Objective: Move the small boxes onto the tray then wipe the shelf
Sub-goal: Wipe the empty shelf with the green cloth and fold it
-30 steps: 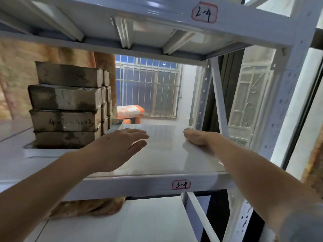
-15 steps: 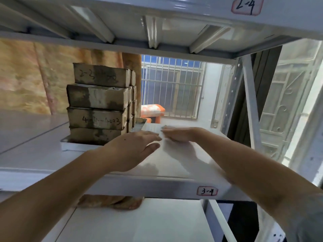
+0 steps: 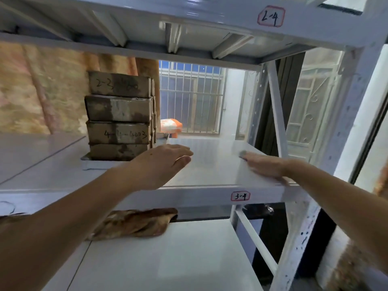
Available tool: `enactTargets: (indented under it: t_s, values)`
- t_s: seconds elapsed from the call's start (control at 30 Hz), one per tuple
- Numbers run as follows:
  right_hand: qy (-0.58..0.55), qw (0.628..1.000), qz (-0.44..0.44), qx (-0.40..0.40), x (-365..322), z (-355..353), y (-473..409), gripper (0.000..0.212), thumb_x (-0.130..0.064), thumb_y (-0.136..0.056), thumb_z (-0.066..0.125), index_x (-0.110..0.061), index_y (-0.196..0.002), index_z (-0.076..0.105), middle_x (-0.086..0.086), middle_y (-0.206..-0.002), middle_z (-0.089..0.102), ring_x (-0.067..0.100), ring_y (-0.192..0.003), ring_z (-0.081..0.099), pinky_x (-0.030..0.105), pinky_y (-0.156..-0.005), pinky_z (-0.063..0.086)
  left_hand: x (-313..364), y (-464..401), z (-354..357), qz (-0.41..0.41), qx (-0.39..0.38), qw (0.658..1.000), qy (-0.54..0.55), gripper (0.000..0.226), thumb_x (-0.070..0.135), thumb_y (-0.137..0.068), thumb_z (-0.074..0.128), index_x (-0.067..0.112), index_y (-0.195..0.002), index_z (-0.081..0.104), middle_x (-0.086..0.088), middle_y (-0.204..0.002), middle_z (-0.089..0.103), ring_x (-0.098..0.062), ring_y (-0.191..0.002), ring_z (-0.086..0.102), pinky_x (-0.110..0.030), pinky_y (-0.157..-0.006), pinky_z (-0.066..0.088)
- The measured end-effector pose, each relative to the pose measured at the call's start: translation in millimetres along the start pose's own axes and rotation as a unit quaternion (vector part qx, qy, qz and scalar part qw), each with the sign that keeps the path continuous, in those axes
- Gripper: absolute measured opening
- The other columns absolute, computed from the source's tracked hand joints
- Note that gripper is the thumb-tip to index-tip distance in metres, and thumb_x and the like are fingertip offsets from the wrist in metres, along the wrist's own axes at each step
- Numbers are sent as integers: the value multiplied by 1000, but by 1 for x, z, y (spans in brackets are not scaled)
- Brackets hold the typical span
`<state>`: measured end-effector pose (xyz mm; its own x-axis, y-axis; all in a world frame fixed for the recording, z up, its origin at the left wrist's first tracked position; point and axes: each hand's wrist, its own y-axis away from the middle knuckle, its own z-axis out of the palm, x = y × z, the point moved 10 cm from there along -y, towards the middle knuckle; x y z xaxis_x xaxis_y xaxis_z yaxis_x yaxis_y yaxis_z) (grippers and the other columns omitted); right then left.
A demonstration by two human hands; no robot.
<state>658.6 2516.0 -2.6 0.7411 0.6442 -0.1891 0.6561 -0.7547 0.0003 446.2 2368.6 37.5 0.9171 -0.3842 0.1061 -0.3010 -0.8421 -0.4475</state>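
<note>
Boxes (image 3: 118,118) stacked on tray (image 3: 92,164) at shelf (image 3: 210,171) left, wiping step in hand: right hand (image 3: 264,166) flat on shelf, cloth unclear, left hand (image 3: 161,164) hovering empty, fingers straight; next, probably sweeping across toward tray.

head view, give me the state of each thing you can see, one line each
small boxes: stacked four high on the tray
tray: on the shelf, loaded with the boxes
shelf: bare to the right of the tray, labelled 3-4
left hand: open, flat above the shelf beside the tray
right hand: fingers straight, pressing flat on the shelf; whether a cloth is under it cannot be told
brown cloth: crumpled on the lower shelf
</note>
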Motion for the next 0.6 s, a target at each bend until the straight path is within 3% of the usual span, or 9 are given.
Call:
enactTargets:
  t_s: [0.07,0.13,0.17,0.23,0.3,0.4,0.5,0.6]
  values:
    - [149,989,12,12,27,-8,2,32,-29,-103,26,-13,-118,51,14,-117,58,23,-106,59,38,-94,46,1,5,-2,0,4,1000,0,48,49,-102,28,31,-141,50,15,-145,47,-8,-130,44,-26,-105,33]
    - [177,983,40,-2,27,-6,-3,24,-27,-98,33,-13,-103,51,11,-100,58,18,-85,63,31,-72,49,1,8,-5,-3,11,1000,-5,46,47,-103,29,30,-140,50,14,-144,48,-8,-129,44,-23,-101,31]
    - [176,983,53,-3,18,-2,-6,21,-24,-97,35,-10,-101,51,10,-99,57,21,-87,62,34,-74,50,1,9,-7,-4,16,1000,-9,46,47,-103,29,30,-140,51,14,-144,48,-7,-129,44,-20,-100,30]
    - [143,989,31,2,-27,10,-17,28,-20,-98,36,-4,-115,53,14,-120,53,32,-113,52,45,-99,42,2,11,-11,-3,29,1000,-11,45,45,-104,30,28,-140,52,12,-143,50,-6,-128,43,-15,-98,26]
    - [102,994,-35,11,-86,24,-15,41,-24,-102,36,-2,-135,47,15,-145,42,33,-137,33,34,-115,18,5,10,-14,0,37,999,-9,45,44,-104,30,27,-139,53,11,-142,52,-4,-127,42,-13,-96,24]
    - [82,982,-169,20,-167,42,-2,43,-22,-105,35,-2,-140,45,16,-154,34,27,-146,21,25,-115,5,7,8,-11,-4,40,999,-4,41,42,-104,32,28,-136,54,9,-139,54,-5,-125,45,-16,-95,28]
    - [20,975,-220,27,-206,47,17,49,-29,-103,27,-15,-149,35,3,-158,29,14,-145,19,21,-114,9,5,3,-4,-32,29,999,7,42,44,-104,32,29,-137,53,8,-141,53,-9,-126,47,-26,-102,34]
    - [-12,969,-245,12,-216,54,34,48,-26,-101,30,-15,-146,40,5,-154,36,16,-138,28,24,-111,17,7,-1,5,-47,20,999,15,44,47,-103,31,30,-138,52,9,-142,52,-10,-126,47,-32,-104,37]
